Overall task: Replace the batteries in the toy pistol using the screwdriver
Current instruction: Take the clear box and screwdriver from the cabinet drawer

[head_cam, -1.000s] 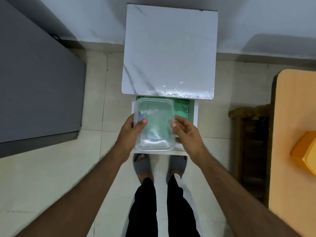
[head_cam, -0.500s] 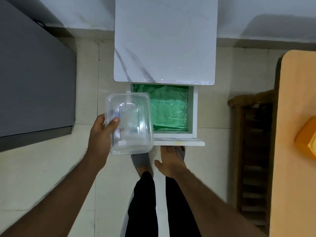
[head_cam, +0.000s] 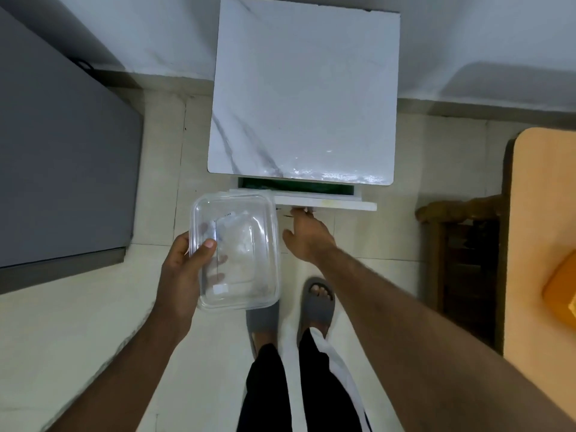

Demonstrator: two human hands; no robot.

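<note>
Two hands: left (head_cam: 180, 269) grips clear rounded plastic box (head_cam: 237, 251), right (head_cam: 307, 236) fingers touch drawer front (head_cam: 336, 204)

The container (head_cam: 237, 251) was clear, glossy plastic. The counter (head_cam: 305, 95) top looked like smooth, white, grey-veined marble with a shiny front edge. A green, crinkled, glossy lining (head_cam: 296, 186) showed in its drawer (head_cam: 327, 204). The floor (head_cam: 78, 322) was pale, smooth tile, the slippers (head_cam: 318, 304) matt grey.

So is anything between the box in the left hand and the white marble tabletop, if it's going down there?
Nothing visible. The left hand holds the clear plastic box in front of the tabletop, whose surface shows bare. The right hand is off to the side, at the drawer front.
</note>
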